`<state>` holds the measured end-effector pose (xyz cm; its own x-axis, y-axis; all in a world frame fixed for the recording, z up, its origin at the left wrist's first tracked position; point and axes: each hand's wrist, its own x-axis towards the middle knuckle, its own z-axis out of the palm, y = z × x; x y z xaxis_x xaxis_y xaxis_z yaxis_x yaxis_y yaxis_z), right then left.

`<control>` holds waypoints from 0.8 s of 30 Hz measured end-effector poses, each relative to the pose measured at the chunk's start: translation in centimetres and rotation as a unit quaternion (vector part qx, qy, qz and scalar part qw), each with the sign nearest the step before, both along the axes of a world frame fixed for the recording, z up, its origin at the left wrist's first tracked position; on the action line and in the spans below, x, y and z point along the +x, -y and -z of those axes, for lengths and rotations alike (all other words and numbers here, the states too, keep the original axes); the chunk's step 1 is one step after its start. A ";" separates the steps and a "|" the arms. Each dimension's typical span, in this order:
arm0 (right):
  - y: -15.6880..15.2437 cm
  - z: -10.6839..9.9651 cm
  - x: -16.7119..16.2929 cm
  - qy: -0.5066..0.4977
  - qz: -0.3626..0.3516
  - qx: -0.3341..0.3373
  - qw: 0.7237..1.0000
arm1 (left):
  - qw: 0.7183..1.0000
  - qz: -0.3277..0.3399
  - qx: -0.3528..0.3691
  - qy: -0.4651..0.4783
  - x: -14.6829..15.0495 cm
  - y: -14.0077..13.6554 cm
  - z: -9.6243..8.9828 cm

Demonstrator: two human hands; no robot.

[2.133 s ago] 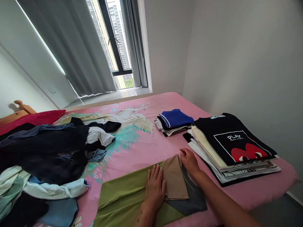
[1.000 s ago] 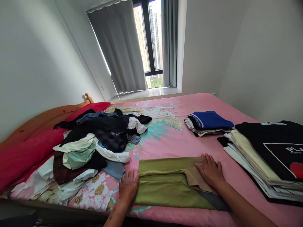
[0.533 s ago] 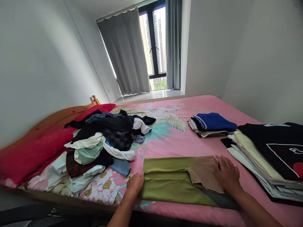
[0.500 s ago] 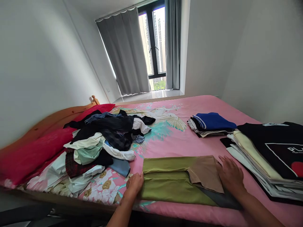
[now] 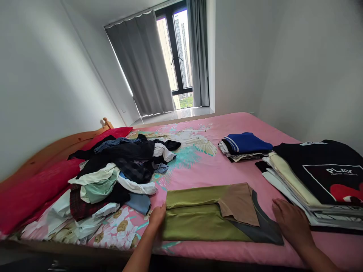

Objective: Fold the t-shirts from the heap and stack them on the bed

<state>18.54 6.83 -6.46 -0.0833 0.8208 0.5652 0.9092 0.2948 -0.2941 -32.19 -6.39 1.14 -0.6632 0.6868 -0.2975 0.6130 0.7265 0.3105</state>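
Observation:
A green T-shirt (image 5: 195,224) with a brown sleeve (image 5: 241,204) and a dark grey part lies folded lengthwise on the bed's front edge. My left hand (image 5: 157,217) is at its left end, fingers closed on the edge; the fingertips are partly hidden. Beyond the other end, my right hand (image 5: 292,221) rests with fingers stretched out on the pink sheet, apart from the shirt. Close by that hand is a stack of folded clothes (image 5: 300,189), topped by a black T-shirt (image 5: 334,170) with a white "PLAY" print and a red shape.
Left of me a loose heap of clothes (image 5: 113,170) spreads over the bed, beside red pillows (image 5: 42,192) and a wooden headboard (image 5: 48,151). A smaller folded pile with a blue garment (image 5: 246,142) on top sits behind the tall stack. Grey curtains (image 5: 141,64) flank a window.
My right hand has moved off the shirt's right end, out to the right onto the sheet, uncovering the grey part. My left hand stays at the left end. The view has turned slightly right.

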 end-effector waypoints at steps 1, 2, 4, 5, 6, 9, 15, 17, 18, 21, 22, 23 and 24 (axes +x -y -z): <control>-0.1 0.0 0.1 0.003 -0.010 0.000 1.000 | 1.000 0.000 0.005 -0.003 0.2 0.0 0.1; -0.2 0.1 0.3 0.007 -0.018 -0.002 1.000 | 1.000 -0.001 0.012 -0.006 0.5 0.0 0.2; -0.3 0.2 0.5 0.011 -0.019 -0.002 1.000 | 1.000 -0.001 0.026 -0.013 0.9 0.0 0.3; -0.3 0.3 0.6 0.012 -0.017 0.000 1.000 | 0.999 -0.001 0.034 -0.015 1.0 0.1 0.3; -0.3 0.2 0.6 0.012 -0.015 0.002 1.000 | 0.999 0.001 0.043 -0.016 1.1 0.1 0.3; -0.3 0.0 0.5 0.008 -0.014 0.005 1.000 | 0.998 0.009 0.066 -0.013 1.1 0.2 0.3; -0.4 -0.1 0.5 0.003 -0.021 0.008 1.000 | 0.995 0.019 0.097 0.007 0.8 0.1 0.2; -0.4 -0.1 0.5 0.002 -0.021 0.008 1.000 | 0.995 0.017 0.103 0.003 0.9 0.0 0.3; -0.4 0.0 0.5 0.001 -0.020 0.008 1.000 | 0.994 0.016 0.105 0.000 0.9 -0.1 0.4; -0.4 0.0 0.6 -0.001 -0.019 0.006 1.000 | 0.994 0.017 0.112 -0.005 1.0 -0.1 0.7; -0.4 0.0 0.6 -0.003 -0.017 0.003 1.000 | 0.993 0.018 0.115 -0.004 0.9 -0.1 0.8; -0.4 0.0 0.5 -0.004 -0.016 0.003 1.000 | 0.993 0.019 0.119 0.000 0.9 0.0 0.7; -0.4 0.0 0.5 -0.007 -0.016 0.004 1.000 | 0.992 0.021 0.124 0.004 0.8 0.0 0.7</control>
